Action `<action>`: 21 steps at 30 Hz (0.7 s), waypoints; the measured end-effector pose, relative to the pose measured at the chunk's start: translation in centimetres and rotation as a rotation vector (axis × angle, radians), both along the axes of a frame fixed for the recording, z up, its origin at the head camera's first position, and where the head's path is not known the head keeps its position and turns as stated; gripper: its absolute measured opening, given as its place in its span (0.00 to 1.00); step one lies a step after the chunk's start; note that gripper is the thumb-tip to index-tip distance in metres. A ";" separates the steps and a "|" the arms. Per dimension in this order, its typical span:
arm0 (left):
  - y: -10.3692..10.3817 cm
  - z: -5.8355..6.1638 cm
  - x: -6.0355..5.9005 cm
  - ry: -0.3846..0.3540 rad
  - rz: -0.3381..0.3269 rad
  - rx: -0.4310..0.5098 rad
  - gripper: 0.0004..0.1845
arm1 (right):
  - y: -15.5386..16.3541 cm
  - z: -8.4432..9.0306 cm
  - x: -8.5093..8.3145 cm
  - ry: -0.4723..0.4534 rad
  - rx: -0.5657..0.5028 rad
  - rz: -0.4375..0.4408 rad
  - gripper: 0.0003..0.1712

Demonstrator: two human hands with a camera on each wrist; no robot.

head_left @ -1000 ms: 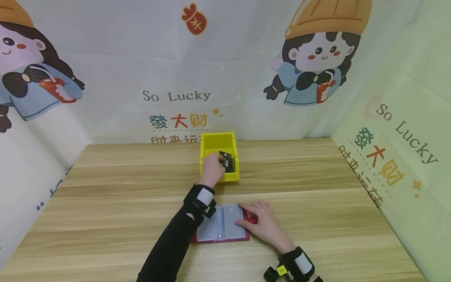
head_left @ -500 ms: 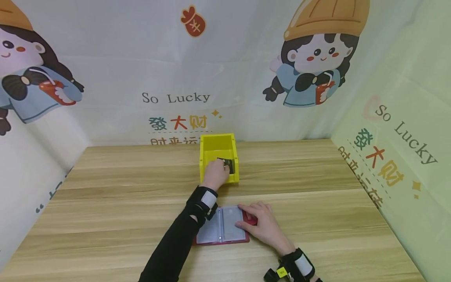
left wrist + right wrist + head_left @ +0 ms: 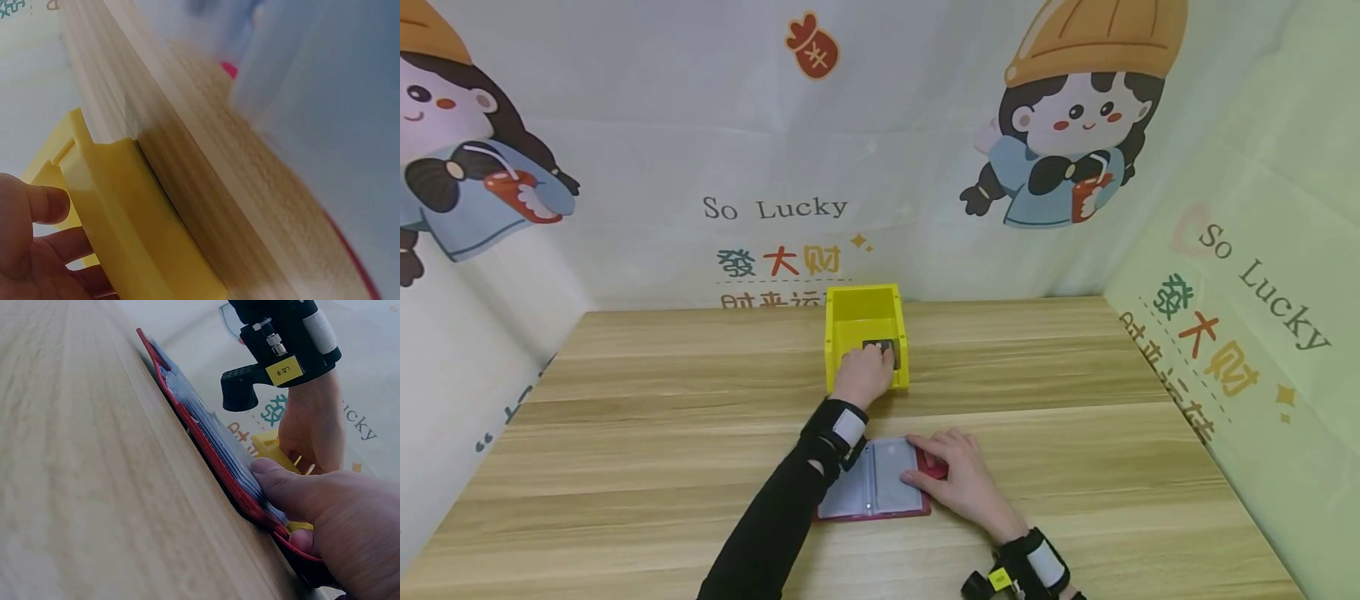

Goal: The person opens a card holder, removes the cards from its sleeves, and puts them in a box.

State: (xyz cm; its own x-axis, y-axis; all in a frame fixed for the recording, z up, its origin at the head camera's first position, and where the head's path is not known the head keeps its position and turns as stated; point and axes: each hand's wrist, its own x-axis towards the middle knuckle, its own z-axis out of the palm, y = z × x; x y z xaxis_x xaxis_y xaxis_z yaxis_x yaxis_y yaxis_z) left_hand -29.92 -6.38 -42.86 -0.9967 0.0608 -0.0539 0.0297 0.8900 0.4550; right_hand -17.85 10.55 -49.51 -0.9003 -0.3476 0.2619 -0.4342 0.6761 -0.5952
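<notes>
My left hand (image 3: 863, 377) reaches into the yellow box (image 3: 862, 312) at the back of the table. Its fingers are over a black card (image 3: 896, 361), which they partly cover. In the left wrist view, the thumb and fingers of that hand (image 3: 37, 244) go behind the box wall (image 3: 140, 228), which hides the fingertips and the card. Nearer the front lies a red card album (image 3: 897, 482), spread open with clear sleeves. My right hand (image 3: 966, 482) holds its right edge, and the right wrist view shows the thumb on the sleeves and fingers at the red cover (image 3: 212, 453).
The wooden table (image 3: 1075, 400) extends on both sides of the box and album. Printed cloth walls (image 3: 910, 167) close off its back and sides. The left forearm (image 3: 767, 517) crosses over the album's left page.
The left hand has shifted slightly right and down within the box. The black card, more upright and showing its lettering before, now sits lower under the fingers. The right hand keeps its place.
</notes>
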 end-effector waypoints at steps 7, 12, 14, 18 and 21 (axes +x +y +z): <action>-0.2 -0.1 0.6 0.149 -0.049 -0.047 0.26 | -0.1 0.0 0.0 -0.016 0.006 -0.004 0.27; -0.6 0.1 1.9 0.327 -0.094 0.021 0.25 | -0.1 0.1 0.1 -0.005 0.003 -0.006 0.28; -0.9 0.2 2.7 0.330 -0.088 0.093 0.22 | -0.1 0.1 0.1 0.001 0.001 -0.006 0.28; -1.9 0.4 5.0 0.246 -0.065 0.255 0.20 | -0.2 0.1 0.0 -0.013 -0.001 -0.010 0.27; -2.9 0.6 6.9 0.199 -0.079 0.333 0.17 | -0.2 0.2 0.1 -0.035 -0.008 -0.013 0.28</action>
